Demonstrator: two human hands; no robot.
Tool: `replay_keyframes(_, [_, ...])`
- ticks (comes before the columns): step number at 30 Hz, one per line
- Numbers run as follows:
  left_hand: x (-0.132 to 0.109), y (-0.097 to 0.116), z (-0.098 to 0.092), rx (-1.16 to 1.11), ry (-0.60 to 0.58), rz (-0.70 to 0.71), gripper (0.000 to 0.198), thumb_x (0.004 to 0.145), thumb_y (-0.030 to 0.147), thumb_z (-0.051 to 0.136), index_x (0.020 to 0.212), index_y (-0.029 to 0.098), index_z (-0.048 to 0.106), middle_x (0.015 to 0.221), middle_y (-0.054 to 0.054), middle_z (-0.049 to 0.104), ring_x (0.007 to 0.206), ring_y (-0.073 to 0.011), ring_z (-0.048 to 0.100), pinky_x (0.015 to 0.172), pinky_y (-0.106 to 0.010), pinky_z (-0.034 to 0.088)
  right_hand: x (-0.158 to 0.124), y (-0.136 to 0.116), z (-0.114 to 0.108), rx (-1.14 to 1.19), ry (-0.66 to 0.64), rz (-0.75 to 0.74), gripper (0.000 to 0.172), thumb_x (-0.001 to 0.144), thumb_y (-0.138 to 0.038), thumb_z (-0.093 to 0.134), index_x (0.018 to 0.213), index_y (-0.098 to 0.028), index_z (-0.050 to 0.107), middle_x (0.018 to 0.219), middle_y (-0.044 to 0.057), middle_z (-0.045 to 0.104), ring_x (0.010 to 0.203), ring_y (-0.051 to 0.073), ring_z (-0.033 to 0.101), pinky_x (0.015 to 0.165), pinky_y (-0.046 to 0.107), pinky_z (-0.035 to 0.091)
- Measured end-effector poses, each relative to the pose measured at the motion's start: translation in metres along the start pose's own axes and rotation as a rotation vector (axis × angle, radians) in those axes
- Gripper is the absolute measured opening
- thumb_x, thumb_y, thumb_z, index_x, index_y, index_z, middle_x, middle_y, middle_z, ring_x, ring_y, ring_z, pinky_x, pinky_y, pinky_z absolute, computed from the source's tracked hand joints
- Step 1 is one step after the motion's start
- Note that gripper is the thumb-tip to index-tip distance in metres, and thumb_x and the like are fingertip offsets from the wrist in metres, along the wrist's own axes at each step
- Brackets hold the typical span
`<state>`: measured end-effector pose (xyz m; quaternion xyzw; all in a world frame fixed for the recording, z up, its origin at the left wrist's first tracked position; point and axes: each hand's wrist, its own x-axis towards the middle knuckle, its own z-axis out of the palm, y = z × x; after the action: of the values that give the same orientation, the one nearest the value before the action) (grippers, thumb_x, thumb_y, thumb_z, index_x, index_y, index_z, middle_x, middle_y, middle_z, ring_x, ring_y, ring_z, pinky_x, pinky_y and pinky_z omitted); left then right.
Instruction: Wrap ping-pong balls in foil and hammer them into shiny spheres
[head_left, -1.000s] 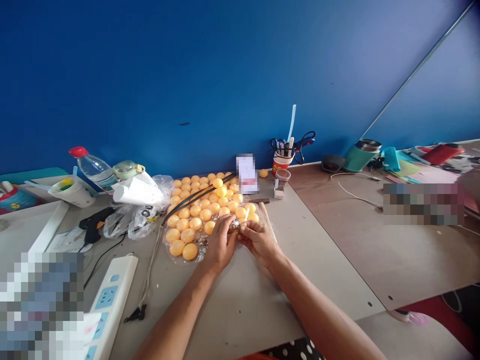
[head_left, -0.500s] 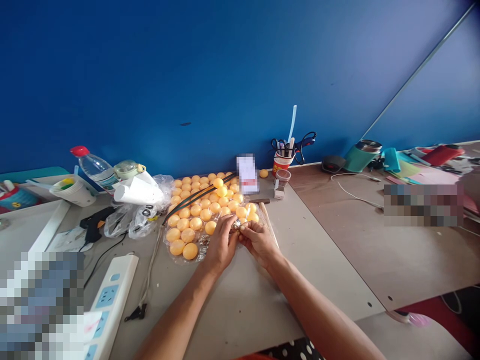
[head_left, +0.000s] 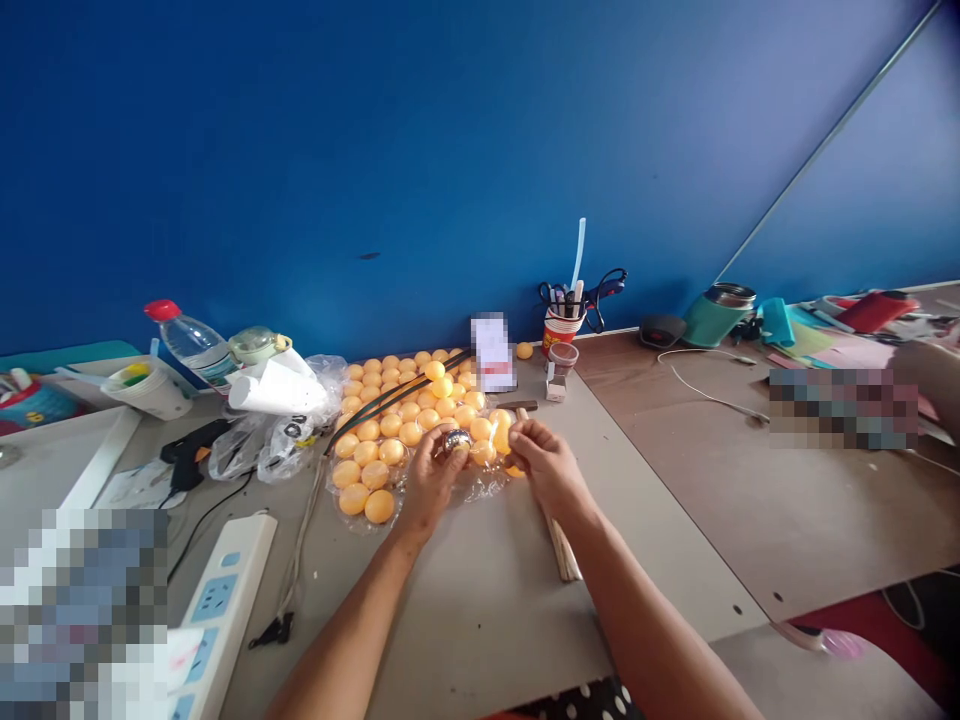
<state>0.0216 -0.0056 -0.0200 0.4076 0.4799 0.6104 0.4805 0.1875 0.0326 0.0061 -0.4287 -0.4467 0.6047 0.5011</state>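
Note:
My left hand (head_left: 429, 478) is closed around a small shiny silver ball (head_left: 454, 440), held just above the near edge of a clear plastic bag full of orange ping-pong balls (head_left: 390, 420). My right hand (head_left: 546, 462) is a short way to the right, fingers pinched on something I cannot make out beside an orange ball (head_left: 501, 436). A wooden stick (head_left: 559, 545) lies on the table under my right wrist.
A black strap (head_left: 390, 397) crosses the bag. A glue gun (head_left: 187, 450), crumpled bags, a water bottle (head_left: 191, 340) and a white cup stand at the left. A power strip (head_left: 217, 600) lies near left. A pen cup with scissors (head_left: 562, 320) stands by the blue wall.
My hands were together on the shiny ball; now they have parted. The left keeps the ball and has shifted left, the right has moved right.

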Motion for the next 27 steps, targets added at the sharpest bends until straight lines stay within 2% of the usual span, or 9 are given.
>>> replay_keyframes(2, [0.003, 0.005, -0.002, -0.127, 0.057, -0.033, 0.042, 0.077, 0.041, 0.069, 0.109, 0.019, 0.054, 0.093, -0.003, 0.063, 0.07, -0.0129, 0.063, 0.068, -0.028, 0.052, 0.008, -0.003, -0.016, -0.353, 0.177, -0.123, 0.015, 0.074, -0.034, 0.06, 0.077, -0.02, 0.057, 0.067, -0.002, 0.055, 0.059, 0.013, 0.049, 0.061, 0.027, 0.039])
replay_keyframes(4, [0.006, 0.01, -0.004, -0.235, 0.109, -0.063, 0.041, 0.075, 0.041, 0.07, 0.105, 0.018, 0.054, 0.087, -0.001, 0.062, 0.065, -0.0117, 0.062, 0.061, -0.026, 0.05, 0.017, -0.004, -0.029, -0.687, 0.285, -0.104, 0.012, 0.077, -0.031, 0.055, 0.079, -0.02, 0.059, 0.071, 0.0, 0.058, 0.067, 0.016, 0.053, 0.065, 0.028, 0.039])
replay_keyframes(7, [0.008, 0.015, -0.008, -0.328, 0.111, -0.077, 0.036, 0.075, 0.036, 0.07, 0.102, 0.018, 0.054, 0.085, 0.0, 0.063, 0.063, -0.011, 0.062, 0.059, -0.024, 0.048, 0.024, 0.002, -0.037, -1.05, 0.233, 0.022, 0.02, 0.082, -0.03, 0.052, 0.095, -0.019, 0.062, 0.081, 0.003, 0.063, 0.075, 0.019, 0.058, 0.068, 0.028, 0.04])
replay_keyframes(10, [0.007, 0.017, -0.01, -0.369, 0.072, -0.058, 0.032, 0.075, 0.032, 0.07, 0.099, 0.019, 0.055, 0.085, 0.0, 0.064, 0.066, -0.0122, 0.064, 0.059, -0.025, 0.048, 0.025, 0.009, -0.035, -1.264, 0.137, 0.101, 0.03, 0.085, -0.033, 0.051, 0.109, -0.018, 0.061, 0.101, 0.009, 0.065, 0.087, 0.021, 0.061, 0.073, 0.029, 0.04])
replay_keyframes(15, [0.006, 0.018, -0.011, -0.397, 0.046, -0.037, 0.028, 0.076, 0.033, 0.069, 0.097, 0.019, 0.056, 0.087, -0.002, 0.067, 0.069, -0.0145, 0.065, 0.06, -0.027, 0.049, 0.023, 0.012, -0.03, -1.389, 0.078, 0.139, 0.036, 0.086, -0.027, 0.047, 0.12, -0.017, 0.055, 0.111, 0.013, 0.064, 0.099, 0.025, 0.062, 0.076, 0.031, 0.041])
replay_keyframes(20, [0.005, 0.02, -0.01, -0.439, 0.033, -0.06, 0.026, 0.076, 0.032, 0.07, 0.095, 0.019, 0.057, 0.083, -0.002, 0.069, 0.065, -0.015, 0.065, 0.059, -0.028, 0.049, 0.023, 0.011, -0.026, -1.448, 0.074, 0.143, 0.032, 0.084, -0.026, 0.048, 0.114, -0.018, 0.059, 0.11, 0.014, 0.065, 0.097, 0.027, 0.063, 0.076, 0.032, 0.041])
replay_keyframes(24, [0.003, 0.02, -0.006, -0.468, 0.012, -0.09, 0.029, 0.075, 0.035, 0.07, 0.094, 0.018, 0.058, 0.083, -0.004, 0.07, 0.06, -0.0149, 0.064, 0.055, -0.026, 0.048, 0.027, 0.015, -0.025, -1.312, 0.165, 0.139, 0.025, 0.077, -0.019, 0.052, 0.099, -0.017, 0.065, 0.101, 0.014, 0.067, 0.092, 0.026, 0.063, 0.076, 0.032, 0.04])
replay_keyframes(27, [0.003, 0.02, -0.004, -0.471, 0.024, -0.107, 0.033, 0.076, 0.04, 0.07, 0.096, 0.017, 0.057, 0.081, -0.005, 0.069, 0.059, -0.014, 0.063, 0.054, -0.026, 0.047, 0.031, 0.014, -0.03, -1.196, 0.223, 0.132, 0.021, 0.074, -0.019, 0.051, 0.089, -0.017, 0.065, 0.089, 0.012, 0.067, 0.085, 0.025, 0.063, 0.07, 0.03, 0.039])
